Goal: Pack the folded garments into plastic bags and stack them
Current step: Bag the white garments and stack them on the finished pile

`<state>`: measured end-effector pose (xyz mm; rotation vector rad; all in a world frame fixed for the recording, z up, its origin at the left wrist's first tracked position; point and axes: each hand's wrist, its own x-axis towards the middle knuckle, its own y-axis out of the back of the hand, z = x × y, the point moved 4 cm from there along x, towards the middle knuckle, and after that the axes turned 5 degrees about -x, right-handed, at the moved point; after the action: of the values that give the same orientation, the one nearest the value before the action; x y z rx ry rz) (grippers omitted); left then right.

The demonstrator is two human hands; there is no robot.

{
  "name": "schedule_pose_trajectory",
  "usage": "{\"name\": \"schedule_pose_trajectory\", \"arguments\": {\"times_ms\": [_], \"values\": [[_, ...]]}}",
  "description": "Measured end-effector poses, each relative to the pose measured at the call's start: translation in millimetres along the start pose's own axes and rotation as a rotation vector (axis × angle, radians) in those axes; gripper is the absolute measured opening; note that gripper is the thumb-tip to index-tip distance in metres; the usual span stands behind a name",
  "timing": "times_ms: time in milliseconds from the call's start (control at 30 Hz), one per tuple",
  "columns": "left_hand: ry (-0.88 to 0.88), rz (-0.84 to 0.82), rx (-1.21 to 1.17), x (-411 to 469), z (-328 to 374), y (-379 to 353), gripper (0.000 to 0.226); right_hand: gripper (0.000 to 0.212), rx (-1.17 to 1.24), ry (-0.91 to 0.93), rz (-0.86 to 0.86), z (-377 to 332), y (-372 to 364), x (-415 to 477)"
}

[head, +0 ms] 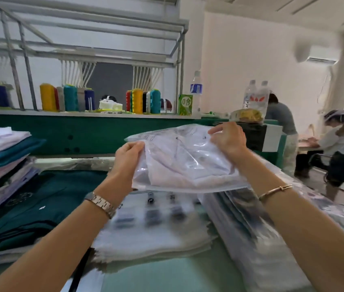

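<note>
A clear plastic bag with a folded white garment inside (pixel 184 163) is held up in the air above the table. My left hand (pixel 128 159) grips its left edge and my right hand (pixel 229 140) pinches its far right corner. Under the bag lies a flat pile of empty printed plastic bags (pixel 154 228). To the right runs a stack of packed bags (pixel 251 228). A dark green garment (pixel 30 209) is spread on the table at the left, next to a tall pile of folded white, teal and pink garments (pixel 0 157).
A green embroidery machine (pixel 82 131) with thread cones, a green carton and water bottles on top closes off the far side. Several people stand or sit at the right, beyond the table. The table's pale green front edge (pixel 167 277) shows below.
</note>
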<state>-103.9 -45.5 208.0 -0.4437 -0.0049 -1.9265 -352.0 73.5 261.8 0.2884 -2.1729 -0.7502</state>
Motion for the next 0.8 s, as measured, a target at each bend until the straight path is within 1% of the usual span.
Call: {"name": "schedule_pose_trajectory", "arguments": {"times_ms": [67, 133, 200, 267, 367, 467, 567, 633, 700, 733, 800], "values": [[0.034, -0.054, -0.106, -12, 0, -28, 0.011, 0.023, 0.034, -0.013, 0.007, 27, 25, 4], [0.076, -0.110, -0.216, -22, -7, -57, 0.016, 0.021, 0.074, -0.033, 0.003, 57, 47, 6], [0.118, -0.150, -0.277, -29, -18, -88, 0.013, 0.021, 0.078, -0.066, 0.013, 88, 67, 6], [0.168, -0.190, -0.292, -39, -33, -118, 0.010, 0.021, 0.025, -0.091, 0.020, 120, 83, 7], [0.257, -0.246, -0.328, -51, -56, -157, 0.011, 0.023, -0.015, -0.149, -0.002, 165, 100, 3], [0.342, -0.287, -0.355, -63, -76, -180, 0.009, 0.023, -0.058, -0.194, -0.020, 200, 109, -5], [0.366, -0.333, -0.310, -69, -95, -192, 0.014, 0.021, -0.074, -0.259, -0.024, 227, 109, -14], [0.317, -0.381, -0.217, -70, -105, -194, 0.017, 0.021, -0.071, -0.286, -0.029, 241, 108, -21], [0.172, -0.430, -0.079, -67, -112, -191, 0.014, 0.020, -0.070, -0.293, -0.039, 254, 107, -26], [0.101, -0.436, -0.016, -67, -116, -188, 0.013, 0.021, -0.072, -0.290, -0.061, 259, 106, -28], [0.011, -0.426, 0.090, -67, -123, -183, 0.013, 0.023, -0.086, -0.289, -0.119, 270, 102, -31]]}}
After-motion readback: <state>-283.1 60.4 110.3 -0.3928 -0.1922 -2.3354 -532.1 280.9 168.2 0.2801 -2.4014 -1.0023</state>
